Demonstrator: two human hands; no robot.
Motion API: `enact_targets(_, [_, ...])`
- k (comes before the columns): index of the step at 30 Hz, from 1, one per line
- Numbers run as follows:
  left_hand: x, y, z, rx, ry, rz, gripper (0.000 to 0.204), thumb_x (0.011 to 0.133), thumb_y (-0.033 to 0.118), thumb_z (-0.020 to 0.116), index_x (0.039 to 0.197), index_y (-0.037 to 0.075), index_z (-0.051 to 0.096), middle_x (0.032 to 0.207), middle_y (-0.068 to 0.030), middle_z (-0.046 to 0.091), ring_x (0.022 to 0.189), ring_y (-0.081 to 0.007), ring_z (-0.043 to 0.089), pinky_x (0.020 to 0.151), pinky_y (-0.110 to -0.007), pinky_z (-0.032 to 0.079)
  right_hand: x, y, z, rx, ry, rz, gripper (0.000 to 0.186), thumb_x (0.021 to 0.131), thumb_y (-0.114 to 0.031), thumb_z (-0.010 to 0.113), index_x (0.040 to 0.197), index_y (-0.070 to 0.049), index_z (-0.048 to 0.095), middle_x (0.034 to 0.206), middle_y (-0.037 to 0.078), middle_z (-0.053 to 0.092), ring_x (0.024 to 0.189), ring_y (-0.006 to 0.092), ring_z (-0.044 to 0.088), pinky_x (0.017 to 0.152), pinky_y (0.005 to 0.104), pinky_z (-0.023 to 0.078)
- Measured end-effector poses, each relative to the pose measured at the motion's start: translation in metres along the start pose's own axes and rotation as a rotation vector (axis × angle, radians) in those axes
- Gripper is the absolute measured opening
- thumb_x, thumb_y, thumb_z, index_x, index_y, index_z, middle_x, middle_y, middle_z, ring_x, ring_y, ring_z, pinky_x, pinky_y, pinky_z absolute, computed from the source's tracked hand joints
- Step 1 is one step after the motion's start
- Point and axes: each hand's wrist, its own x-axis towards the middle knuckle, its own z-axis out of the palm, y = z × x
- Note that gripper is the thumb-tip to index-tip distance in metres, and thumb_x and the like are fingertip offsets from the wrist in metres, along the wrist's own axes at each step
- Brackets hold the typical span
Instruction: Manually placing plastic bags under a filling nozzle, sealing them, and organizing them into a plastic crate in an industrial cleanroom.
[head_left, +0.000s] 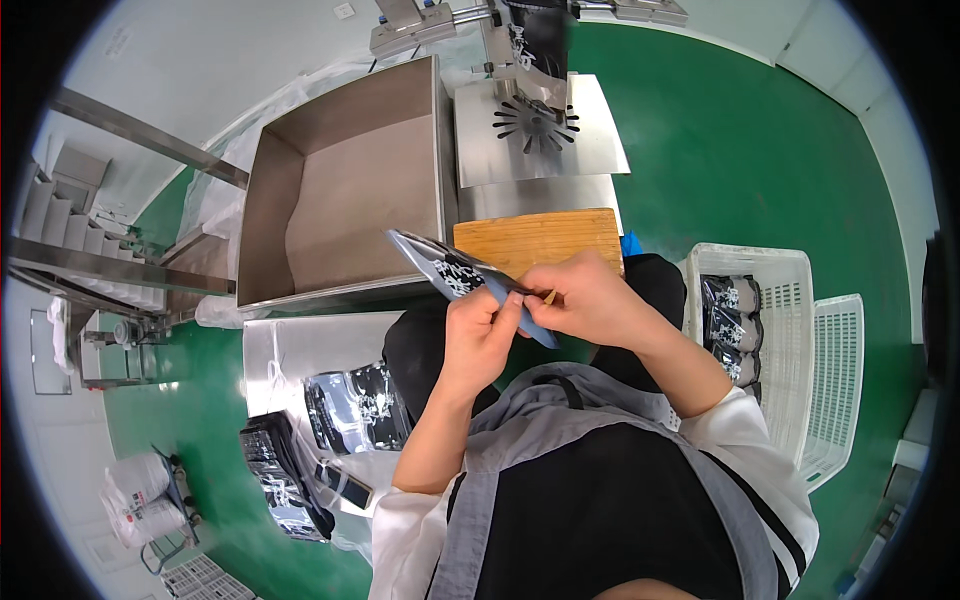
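The big stainless steel bin [345,190] ahead of me on my left stands open, and I see only its bare metal floor and walls. To my right, the white slotted plastic crate [770,290] holds several black printed pouches [732,325] lying stacked along its left side; a second white crate [835,385] leans against it just beyond, and I cannot tell what is inside that one.

I hold a flat black pouch with white print [450,268] in front of my chest, over my lap. Its top end tilts up and to my left, toward the bin, and its lower end sits between both my hands. My left hand [478,335] is curled shut around the pouch's lower edge from below, thumb pressed on top. My right hand [585,298] is closed too, fingers pinching the same end right beside my left thumb, so the two hands touch.

Behind the pouch lies a wooden board [540,238] on the steel table [540,190]. On the low steel surface [300,350] at my left lies a clear bag of more black pouches [355,405], and another black packet [280,480] is near it on the green floor [740,150].
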Motion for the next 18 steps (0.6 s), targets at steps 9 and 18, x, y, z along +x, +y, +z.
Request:
enact_targets(9, [-0.003,0.003,0.015,-0.054,-0.008,-0.106,0.022,0.084,-0.001,0.05,0.062,0.0,0.051,0.056,-0.0037,0.055,0.044,-0.0058,0.047,0.041,-0.02,0.036,-0.001,0.01,0.001,-0.17,0.173,0.069,0.009,0.07,-0.004,0.061,0.077,-0.001,0.057,0.053,0.011,0.051,0.045,0.0209,0.051,0.047,0.0301,0.041])
enact_targets(18, [0.018,0.0,0.004,0.161,0.05,-0.18,0.022,0.072,-0.003,0.052,0.055,0.0,0.036,0.048,-0.0068,0.042,0.044,-0.0116,0.046,0.042,-0.027,0.035,-0.017,0.038,0.003,-0.765,0.273,-0.897,0.018,0.067,-0.013,0.06,0.083,-0.006,0.057,0.095,0.008,0.057,0.092,0.0238,0.058,0.071,0.0315,0.051])
